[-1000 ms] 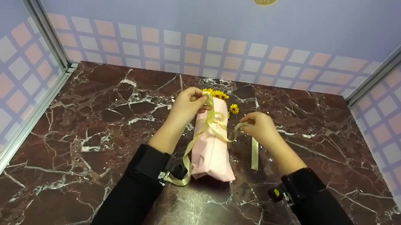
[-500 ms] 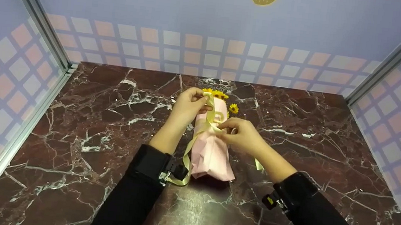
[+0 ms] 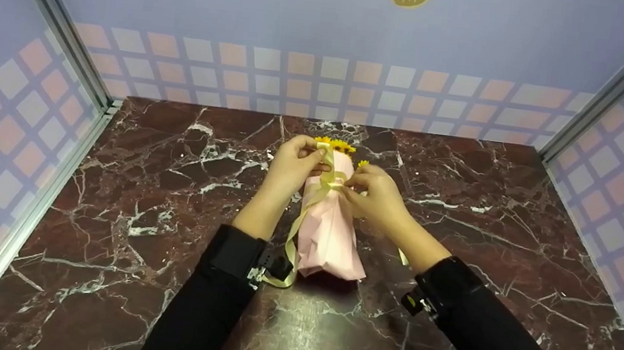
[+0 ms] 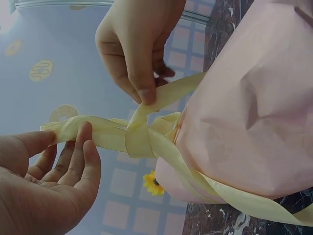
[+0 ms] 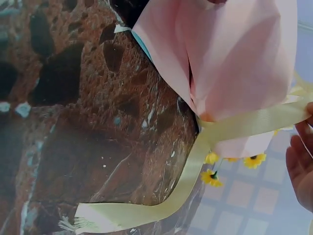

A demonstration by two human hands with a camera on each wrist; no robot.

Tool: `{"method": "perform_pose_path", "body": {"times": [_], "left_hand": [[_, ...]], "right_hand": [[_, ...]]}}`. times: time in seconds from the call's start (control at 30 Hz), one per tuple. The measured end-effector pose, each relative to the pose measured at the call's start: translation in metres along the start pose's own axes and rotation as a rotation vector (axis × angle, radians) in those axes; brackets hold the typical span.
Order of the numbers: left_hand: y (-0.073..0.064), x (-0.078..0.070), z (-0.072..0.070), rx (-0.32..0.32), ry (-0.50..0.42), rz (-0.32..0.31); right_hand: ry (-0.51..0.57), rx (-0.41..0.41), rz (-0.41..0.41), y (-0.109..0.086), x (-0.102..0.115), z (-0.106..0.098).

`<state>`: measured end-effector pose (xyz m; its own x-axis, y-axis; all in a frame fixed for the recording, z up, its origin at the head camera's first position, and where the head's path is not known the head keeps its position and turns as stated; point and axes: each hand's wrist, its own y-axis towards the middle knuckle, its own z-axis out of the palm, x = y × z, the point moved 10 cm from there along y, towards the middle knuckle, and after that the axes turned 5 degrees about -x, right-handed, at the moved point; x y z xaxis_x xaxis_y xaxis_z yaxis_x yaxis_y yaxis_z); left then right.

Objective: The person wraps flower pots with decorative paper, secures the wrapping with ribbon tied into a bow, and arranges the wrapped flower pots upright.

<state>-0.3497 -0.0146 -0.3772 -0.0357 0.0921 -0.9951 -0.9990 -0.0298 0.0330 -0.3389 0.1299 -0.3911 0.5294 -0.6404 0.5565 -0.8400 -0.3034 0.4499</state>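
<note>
A bouquet wrapped in pink paper [image 3: 330,244] lies on the marble-look table, its yellow flowers [image 3: 340,145] at the far end. Pale yellow ribbon [image 4: 105,134] circles its middle. My left hand [image 3: 294,164] pinches a raised, folded length of ribbon between thumb and fingers, beside the flowers. My right hand [image 3: 377,197] pinches another stretch, which wraps across the front of the folded length in the left wrist view. One tail droops down the wrap's left side. A frayed ribbon end [image 5: 102,218] lies on the right, as the right wrist view shows.
The table [image 3: 159,275] has dark red marbling with white veins. Purple panels with pink and white squares [image 3: 333,92] stand at the back and both sides, joined by metal corner posts [image 3: 587,83].
My right hand has moved left from beside the bouquet to its middle, then slightly up toward the flowers, carrying ribbon across the raised length. My left hand has stayed in place.
</note>
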Motion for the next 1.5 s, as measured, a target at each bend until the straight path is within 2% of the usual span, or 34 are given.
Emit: {"method": "perform_pose_path", "body": {"times": [0.2,0.43,0.53,0.63,0.73,0.97,1.13,1.33,1.5], "left_hand": [[-0.002,-0.001,0.001,0.012,0.006,-0.002],[-0.005,-0.002,0.005,0.03,-0.008,0.001],[-0.005,-0.002,0.007,0.031,-0.005,0.002],[-0.005,-0.002,0.008,0.03,0.012,0.007],[-0.005,-0.003,0.008,0.03,0.027,0.009],[-0.005,-0.002,0.007,0.03,0.042,0.007],[-0.005,-0.002,0.006,0.03,0.028,0.018],[-0.005,-0.003,0.005,0.033,0.021,0.024],[-0.006,-0.003,0.004,0.029,0.018,0.019]], "right_hand": [[-0.012,-0.07,0.059,0.011,-0.008,0.002],[-0.063,-0.075,0.231,0.016,-0.021,0.011],[-0.081,-0.114,0.257,0.017,-0.024,0.011],[-0.076,-0.152,0.259,0.017,-0.026,0.009],[-0.059,-0.154,0.263,0.017,-0.028,0.009],[-0.096,-0.162,0.167,0.021,-0.023,0.008],[-0.076,-0.181,0.146,0.024,-0.023,0.003],[-0.068,-0.151,0.159,0.027,-0.024,0.004],[-0.021,-0.123,0.172,0.028,-0.025,0.007]]}}
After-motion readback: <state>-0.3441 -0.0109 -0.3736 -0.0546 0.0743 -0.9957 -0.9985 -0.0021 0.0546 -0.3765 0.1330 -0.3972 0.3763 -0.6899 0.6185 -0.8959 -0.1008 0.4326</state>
